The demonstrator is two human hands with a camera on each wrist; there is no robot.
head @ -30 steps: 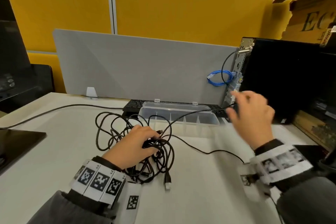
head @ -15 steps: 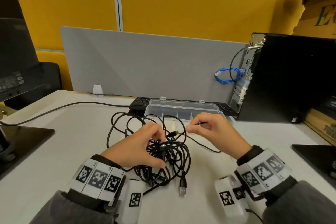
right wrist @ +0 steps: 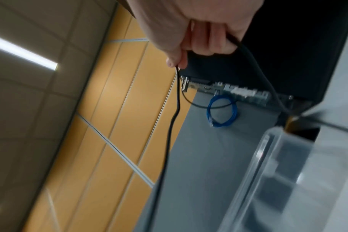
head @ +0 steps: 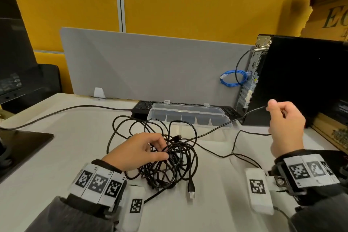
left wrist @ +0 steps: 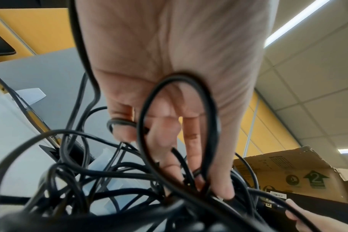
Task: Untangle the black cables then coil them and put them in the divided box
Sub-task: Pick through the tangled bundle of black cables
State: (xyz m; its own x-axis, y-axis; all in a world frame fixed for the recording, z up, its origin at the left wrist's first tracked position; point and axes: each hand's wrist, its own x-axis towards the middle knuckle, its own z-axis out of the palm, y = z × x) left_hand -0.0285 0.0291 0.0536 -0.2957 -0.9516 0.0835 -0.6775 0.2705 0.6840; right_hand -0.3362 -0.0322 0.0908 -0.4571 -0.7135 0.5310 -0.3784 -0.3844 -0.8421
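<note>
A tangle of black cables (head: 169,160) lies on the white desk in front of me. My left hand (head: 139,150) rests on its left side and pinches several strands (left wrist: 189,180) between thumb and fingers. My right hand (head: 284,118) is raised at the right, near the computer tower, and pinches one black cable strand (head: 216,131) that runs taut back to the tangle; that strand (right wrist: 173,119) hangs from the fingers in the right wrist view. A USB plug (head: 191,190) lies free below the tangle. The clear divided box (head: 188,117) stands open behind the tangle.
A black keyboard (head: 143,107) lies behind the box, against a grey divider panel (head: 150,68). A black computer tower (head: 301,81) with a coiled blue cable (head: 233,78) stands at the right. A monitor base (head: 20,143) and its cable are at the left.
My right hand has moved from the tangle out to the right and up, drawing one cable strand taut. My left hand has stayed on the tangle.
</note>
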